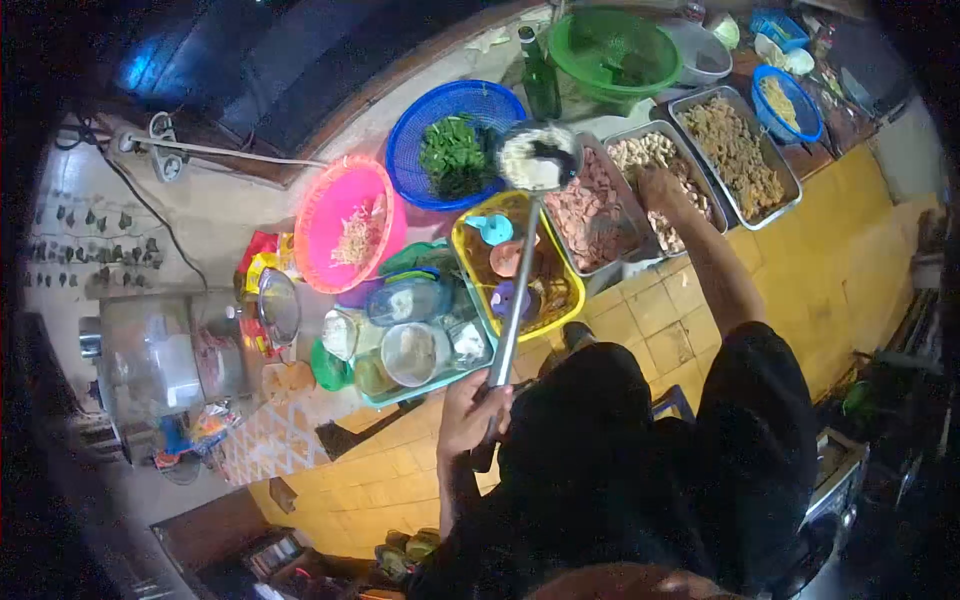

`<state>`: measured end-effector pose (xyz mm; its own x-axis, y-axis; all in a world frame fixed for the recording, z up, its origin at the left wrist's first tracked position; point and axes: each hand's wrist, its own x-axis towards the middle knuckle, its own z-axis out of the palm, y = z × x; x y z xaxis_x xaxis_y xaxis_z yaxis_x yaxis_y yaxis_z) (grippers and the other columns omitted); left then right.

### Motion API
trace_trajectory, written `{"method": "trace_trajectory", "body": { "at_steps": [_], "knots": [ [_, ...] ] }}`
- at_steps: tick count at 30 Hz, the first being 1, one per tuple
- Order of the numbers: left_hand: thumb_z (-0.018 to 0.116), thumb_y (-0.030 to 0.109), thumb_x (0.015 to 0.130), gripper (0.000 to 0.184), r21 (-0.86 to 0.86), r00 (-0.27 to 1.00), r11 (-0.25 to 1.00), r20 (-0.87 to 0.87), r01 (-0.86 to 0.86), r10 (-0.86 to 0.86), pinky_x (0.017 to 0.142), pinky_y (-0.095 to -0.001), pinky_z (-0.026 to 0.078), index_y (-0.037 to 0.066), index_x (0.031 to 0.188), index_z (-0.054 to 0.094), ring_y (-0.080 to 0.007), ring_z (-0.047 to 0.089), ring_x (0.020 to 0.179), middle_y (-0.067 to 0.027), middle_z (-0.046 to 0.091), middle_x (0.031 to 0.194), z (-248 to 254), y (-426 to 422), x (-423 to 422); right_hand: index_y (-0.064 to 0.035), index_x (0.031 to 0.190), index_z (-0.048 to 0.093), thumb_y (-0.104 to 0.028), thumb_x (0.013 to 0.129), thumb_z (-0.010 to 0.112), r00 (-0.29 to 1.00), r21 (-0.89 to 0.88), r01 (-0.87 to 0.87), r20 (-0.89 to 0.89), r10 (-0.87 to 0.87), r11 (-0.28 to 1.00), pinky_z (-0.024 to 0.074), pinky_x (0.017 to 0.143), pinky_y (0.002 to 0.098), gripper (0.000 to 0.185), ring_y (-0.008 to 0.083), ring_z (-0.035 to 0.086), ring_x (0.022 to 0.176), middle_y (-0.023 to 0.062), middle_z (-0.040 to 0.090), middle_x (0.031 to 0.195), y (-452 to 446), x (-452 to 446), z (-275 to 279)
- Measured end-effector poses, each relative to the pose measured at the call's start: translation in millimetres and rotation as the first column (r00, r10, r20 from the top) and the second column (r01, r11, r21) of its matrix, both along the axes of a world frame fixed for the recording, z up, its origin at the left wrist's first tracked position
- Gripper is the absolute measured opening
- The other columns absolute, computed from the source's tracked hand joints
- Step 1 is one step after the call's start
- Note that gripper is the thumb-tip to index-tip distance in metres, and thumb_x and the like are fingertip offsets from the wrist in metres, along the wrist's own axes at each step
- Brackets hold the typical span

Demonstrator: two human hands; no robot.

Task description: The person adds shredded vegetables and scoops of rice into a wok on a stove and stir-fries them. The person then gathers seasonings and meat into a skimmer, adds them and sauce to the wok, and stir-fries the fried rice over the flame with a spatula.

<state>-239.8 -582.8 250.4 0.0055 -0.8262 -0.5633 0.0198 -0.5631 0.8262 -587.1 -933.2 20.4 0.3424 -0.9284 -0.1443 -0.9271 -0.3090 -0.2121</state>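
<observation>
My left hand (474, 412) is wrapped round the handle of a long metal ladle (521, 270). The ladle's bowl (537, 158) holds something white and is raised over the counter, between the blue basket of greens (450, 150) and a metal tray of pinkish sliced meat (597, 215). My right hand (660, 190) reaches into the middle metal tray of pale chopped pieces (645, 150); its fingertips are down among the food and I cannot make out what they hold. To the right lies a tray of brownish minced food (732, 155).
Around stand a pink basket of shreds (350, 225), a yellow basket (567, 300) with small cups, a green bottle (540, 85), a green basin (614, 55), a small blue basket (788, 103) and a teal tray (440, 382) with containers.
</observation>
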Motion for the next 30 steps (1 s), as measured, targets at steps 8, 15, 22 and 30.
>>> {"method": "trace_trajectory", "body": {
  "at_steps": [8,15,22,30],
  "knots": [
    [0.061,0.014,0.091,0.014,0.038,0.975,0.974,-0.021,0.222,-0.221,0.044,-0.0237,0.04,0.001,0.087,0.057,-0.0086,0.054,0.048,-0.0013,0.055,0.063,-10,-23,-29,-0.0094,0.117,0.052,-0.018,0.087,0.051,0.94,-0.116,-0.199,-0.302,0.156,0.973,0.0537,0.078,0.0451,0.031,0.0402,0.059,0.102,0.022,0.056,0.117,-18,-26,-78],
    [0.062,0.013,0.09,0.013,0.049,0.967,0.97,-0.106,0.238,-0.232,0.045,-0.024,0.042,0.001,0.092,0.058,-0.0087,0.054,0.049,-0.0015,0.055,0.065,-17,-27,-34,-0.0096,0.116,0.056,-0.015,0.087,0.052,0.989,-0.089,-0.126,-0.085,0.118,0.988,0.0543,0.079,0.0433,0.03,0.0345,0.063,0.099,0.0173,0.059,0.116,-10,-27,-82],
    [0.06,0.01,0.089,0.012,0.082,0.971,0.97,-0.092,0.227,-0.22,0.041,-0.0243,0.04,0.0,0.094,0.057,-0.0094,0.052,0.046,-0.002,0.054,0.066,-20,-31,-36,-0.0063,0.102,0.06,-0.019,0.077,0.06,0.992,-0.038,-0.072,0.098,0.076,0.997,0.0531,0.071,0.0472,0.028,0.0361,0.067,0.081,0.0211,0.066,0.083,27,-19,11],
    [0.061,0.01,0.088,0.012,0.127,0.976,0.97,-0.098,0.205,-0.194,0.04,-0.0242,0.041,0.001,0.094,0.057,-0.0097,0.052,0.045,-0.0021,0.054,0.065,-18,-38,-41,-0.004,0.099,0.065,-0.008,0.085,0.046,0.99,-0.02,-0.029,0.139,0.032,0.999,0.0543,0.073,0.0478,0.023,0.037,0.067,0.087,0.0263,0.065,0.091,37,-22,27]
  ]
}}
